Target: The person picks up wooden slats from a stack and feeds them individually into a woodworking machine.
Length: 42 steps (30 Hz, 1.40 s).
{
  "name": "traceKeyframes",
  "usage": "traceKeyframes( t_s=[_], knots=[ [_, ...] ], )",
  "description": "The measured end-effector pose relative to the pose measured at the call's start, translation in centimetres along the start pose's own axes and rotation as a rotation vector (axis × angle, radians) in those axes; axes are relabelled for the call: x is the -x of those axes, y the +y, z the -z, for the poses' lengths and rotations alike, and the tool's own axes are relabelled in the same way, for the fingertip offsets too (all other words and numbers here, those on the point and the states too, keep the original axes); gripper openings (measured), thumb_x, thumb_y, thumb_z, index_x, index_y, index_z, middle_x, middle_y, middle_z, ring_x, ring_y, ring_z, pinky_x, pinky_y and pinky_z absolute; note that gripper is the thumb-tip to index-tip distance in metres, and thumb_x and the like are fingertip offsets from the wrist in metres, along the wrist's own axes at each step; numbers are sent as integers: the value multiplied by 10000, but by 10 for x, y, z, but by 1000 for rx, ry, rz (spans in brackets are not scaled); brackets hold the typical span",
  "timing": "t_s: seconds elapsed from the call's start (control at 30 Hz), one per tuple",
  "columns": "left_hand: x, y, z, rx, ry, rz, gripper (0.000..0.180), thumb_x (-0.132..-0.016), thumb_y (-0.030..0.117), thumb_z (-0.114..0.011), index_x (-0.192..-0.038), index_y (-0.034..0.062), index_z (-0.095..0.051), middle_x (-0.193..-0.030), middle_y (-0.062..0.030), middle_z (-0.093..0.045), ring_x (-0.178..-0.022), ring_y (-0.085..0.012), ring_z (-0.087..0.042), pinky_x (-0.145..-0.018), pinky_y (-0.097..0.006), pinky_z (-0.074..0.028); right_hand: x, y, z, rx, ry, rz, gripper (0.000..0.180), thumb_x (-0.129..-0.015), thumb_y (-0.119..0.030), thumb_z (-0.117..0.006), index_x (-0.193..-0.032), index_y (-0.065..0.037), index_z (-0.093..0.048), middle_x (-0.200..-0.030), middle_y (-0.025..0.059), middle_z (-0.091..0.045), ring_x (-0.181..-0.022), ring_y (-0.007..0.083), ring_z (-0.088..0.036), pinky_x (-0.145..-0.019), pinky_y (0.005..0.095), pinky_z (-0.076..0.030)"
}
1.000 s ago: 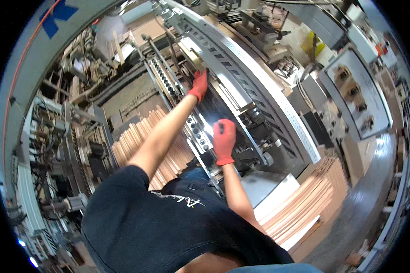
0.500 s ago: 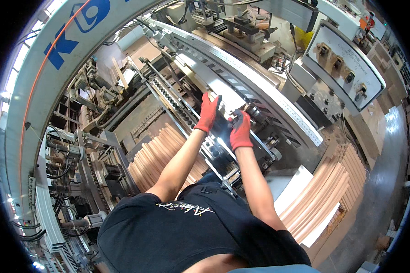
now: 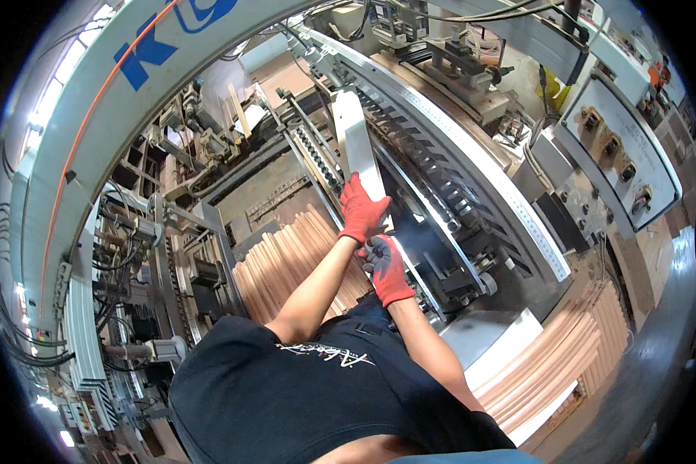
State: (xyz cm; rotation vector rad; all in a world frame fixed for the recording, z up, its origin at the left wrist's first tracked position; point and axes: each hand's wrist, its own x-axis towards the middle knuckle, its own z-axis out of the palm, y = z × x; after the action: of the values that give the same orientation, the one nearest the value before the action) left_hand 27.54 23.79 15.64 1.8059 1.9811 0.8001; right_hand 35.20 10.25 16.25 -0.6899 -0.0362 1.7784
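Machinery (image 3: 197, 158) fills my view. My left hand (image 3: 363, 209) clamps a pale strip (image 3: 357, 143) pointing toward the machine's (image 3: 479, 152) far edge; whether my curled right hand (image 3: 385, 267) grips anything I can't tell. Wooden strips (image 3: 294, 259) lie stacked beside the machine's left edge.

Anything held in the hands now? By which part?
Yes: the left hand holds a long pale board near its end closest to the body. Whether the right hand, just below, holds anything can't be told.
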Motion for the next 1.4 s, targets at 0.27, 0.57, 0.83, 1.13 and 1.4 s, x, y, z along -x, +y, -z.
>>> traceKeyframes(
  t_s=[0.27, 0.57, 0.83, 1.13, 1.4],
  knots=[
    [6, -32, 26, 240, -6, -107, 919, -703, 338, -811, -1408, -78, -393, -1392, -272, -476, -1330, -372, -445, -1116, -400, -369, -53, -48, 5, 1335, 347, 1082, 217, -877, -224, -620, -996, -45, -594, -819, 137, -641, -756, 332, -643, -741, 435, -509],
    [30, -30, 38, 199, -53, -151, 905, -715, 322, -822, -1401, -86, -395, -1398, -273, -461, -1336, -391, -424, -1135, -412, -339, -73, -69, 0, 1650, 403, 597, 366, -899, -272, -521, -1188, -59, -594, -1037, 227, -687, -973, 429, -648, -826, 509, -497],
    [46, -40, 34, 148, -14, -245, 862, -738, 364, -784, -1380, -56, -391, -1287, -297, -477, -1228, -445, -485, -1032, -444, -435, 28, -74, 37, 982, 141, 330, 313, -865, -203, -736, -1097, -43, -600, -714, 30, -609, -550, 91, -549, -465, 248, -423],
    [43, -35, 36, 150, -70, -205, 848, -735, 388, -779, -1387, 2, -399, -1304, -288, -455, -1202, -459, -504, -1020, -462, -438, 66, -71, 55, 1876, 477, 514, 315, -787, -374, -683, -911, -86, -710, -947, 120, -689, -923, 338, -637, -784, 471, -496],
    [51, -14, 62, 5, 70, -251, 832, -767, 383, -763, -1414, 9, -395, -1274, -272, -508, -1151, -416, -539, -965, -422, -463, 75, -61, 69, 1769, 529, 713, 294, -803, -303, -689, -943, -47, -652, -907, 157, -668, -871, 362, -648, -756, 470, -496]
  ],
)
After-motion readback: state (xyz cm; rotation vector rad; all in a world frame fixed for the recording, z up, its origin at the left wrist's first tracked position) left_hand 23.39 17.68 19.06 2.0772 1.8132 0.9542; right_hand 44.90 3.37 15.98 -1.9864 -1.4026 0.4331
